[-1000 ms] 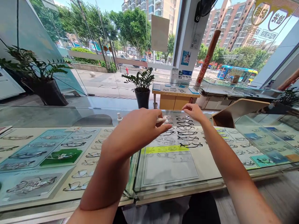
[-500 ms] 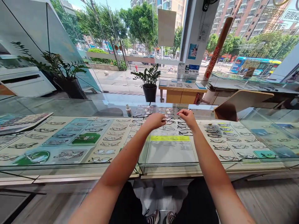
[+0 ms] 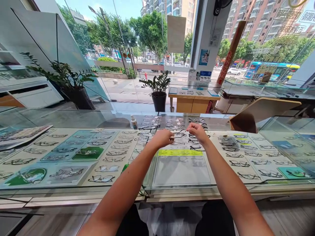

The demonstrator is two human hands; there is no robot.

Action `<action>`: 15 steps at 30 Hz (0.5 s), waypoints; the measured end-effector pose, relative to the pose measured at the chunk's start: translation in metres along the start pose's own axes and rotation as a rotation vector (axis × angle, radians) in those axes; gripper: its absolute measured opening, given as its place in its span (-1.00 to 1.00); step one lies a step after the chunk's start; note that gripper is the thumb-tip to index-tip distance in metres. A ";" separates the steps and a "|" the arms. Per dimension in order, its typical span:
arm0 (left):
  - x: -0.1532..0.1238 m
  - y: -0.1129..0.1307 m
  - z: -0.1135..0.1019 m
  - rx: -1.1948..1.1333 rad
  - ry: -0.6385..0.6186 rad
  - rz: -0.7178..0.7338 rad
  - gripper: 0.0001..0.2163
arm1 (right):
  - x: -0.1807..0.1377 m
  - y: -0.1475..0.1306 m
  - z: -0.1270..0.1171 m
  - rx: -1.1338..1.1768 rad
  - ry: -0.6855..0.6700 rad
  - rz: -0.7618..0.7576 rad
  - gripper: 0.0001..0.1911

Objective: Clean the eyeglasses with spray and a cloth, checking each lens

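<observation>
Left hand (image 3: 163, 138): above the far side of the yellow-green strip (image 3: 180, 152), toward its left end; fingers curled inward. Cannot tell whether they grip anything. Right hand (image 3: 197, 131): beyond the strip's right end, thumb and fingertips drawn close together; cannot tell whether anything is pinched. Hands apart from each other; contact with the glass not determinable.

Largest item: glass showcase (image 3: 182, 198), extending left and right of the strip. Brown board (image 3: 243, 123), tilted, beyond the strip and well to its right. Dark-potted plant (image 3: 159, 102), well beyond the strip. Pale rectangular panel (image 3: 183, 170), just on the near side of the strip. Green card (image 3: 98, 155), left of the strip, bearing a pair of glasses.

Black-framed glasses (image 3: 196, 148), lowest of a column just beyond the strip's right end; column lies by the right hand, which partly hides it. Second column of glasses (image 3: 179, 134) beyond the strip's middle, between the hands. Small white bottle (image 3: 134, 122), upright, beyond the strip and to its left. Smallest: pale bit (image 3: 172, 137) at the left fingertips, beyond the strip; too small to identify.
</observation>
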State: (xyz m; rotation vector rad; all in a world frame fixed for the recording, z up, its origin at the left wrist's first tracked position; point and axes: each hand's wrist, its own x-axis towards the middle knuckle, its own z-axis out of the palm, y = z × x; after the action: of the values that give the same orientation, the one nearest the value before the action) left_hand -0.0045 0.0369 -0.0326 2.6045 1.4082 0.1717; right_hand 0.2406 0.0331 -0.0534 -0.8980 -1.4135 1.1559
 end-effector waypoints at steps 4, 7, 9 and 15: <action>-0.006 -0.008 -0.009 -0.062 0.020 0.033 -0.93 | 0.000 -0.001 -0.002 0.072 0.018 0.002 -0.86; -0.012 -0.017 -0.021 -0.257 0.086 0.030 -0.87 | -0.002 -0.006 -0.002 0.133 0.035 -0.011 -0.80; -0.015 -0.019 -0.028 -0.488 0.166 0.033 -0.82 | -0.004 -0.010 -0.001 0.166 0.037 -0.026 -0.70; -0.012 0.002 -0.029 -0.987 0.477 0.066 -0.73 | -0.010 -0.016 0.006 0.225 -0.027 -0.015 -0.82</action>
State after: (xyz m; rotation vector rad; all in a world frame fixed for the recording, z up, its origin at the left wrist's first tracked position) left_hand -0.0149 0.0283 -0.0042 1.8084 0.9433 1.2082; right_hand 0.2376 0.0187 -0.0404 -0.7141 -1.2796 1.2912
